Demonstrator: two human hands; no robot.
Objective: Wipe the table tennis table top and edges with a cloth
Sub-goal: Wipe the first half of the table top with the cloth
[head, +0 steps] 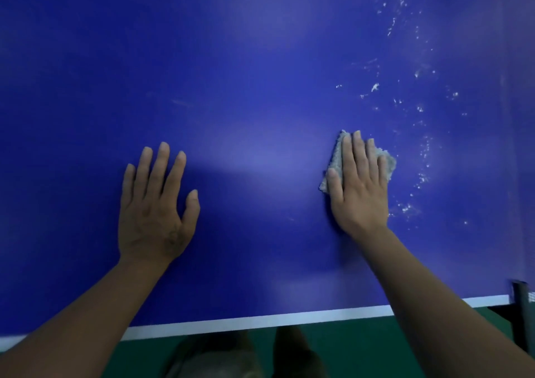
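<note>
The blue table tennis tabletop point(231, 73) fills nearly the whole head view, with its white painted edge line point(260, 318) running along the near side. The left grip point(156, 212), a bare hand, lies flat on the bare blue surface, palm down. Its fingers are straight and slightly spread, its thumb is out to the side, and it holds nothing.

The right grip point(359, 183) presses flat on a small, crumpled grey fuzzy cloth point(334, 157). Its fingers are straight and close together on top of the cloth rather than curled round it. The cloth lies on the tabletop under the fingers and palm, showing past the thumb side and beyond the little finger. The two grips are well apart, and both forearms reach in over the near edge.

Scattered white specks and smears point(419, 117) mark the surface to the right of the cloth, in a band running away from the person. The nearest of them lie just beside the right grip.

At the right end of the near edge stands a dark net post point(521, 299) with a bit of netting. Green floor point(347, 348) shows below the tabletop edge.
</note>
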